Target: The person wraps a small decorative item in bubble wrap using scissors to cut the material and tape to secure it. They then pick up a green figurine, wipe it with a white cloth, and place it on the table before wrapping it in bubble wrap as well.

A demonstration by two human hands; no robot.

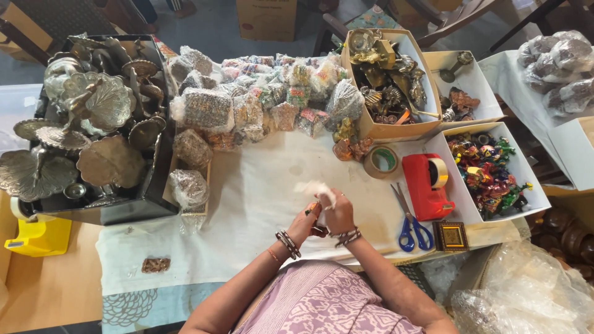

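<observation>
My left hand [307,221] and my right hand [338,213] meet over the white cloth [260,185] in front of me. Together they hold a small dark and orange object [314,210] partly wrapped in thin white tissue [315,188]. The object itself is mostly hidden by my fingers and the tissue. Both wrists wear bangles.
A black crate of brass plates [93,124] stands left, wrapped packets [260,93] pile at the back. Boxes of brass pieces [387,77] and colourful figurines [489,170] stand right. A tape roll [380,162], red tape dispenser [427,185], blue scissors [411,226] and small framed box [450,235] lie nearby.
</observation>
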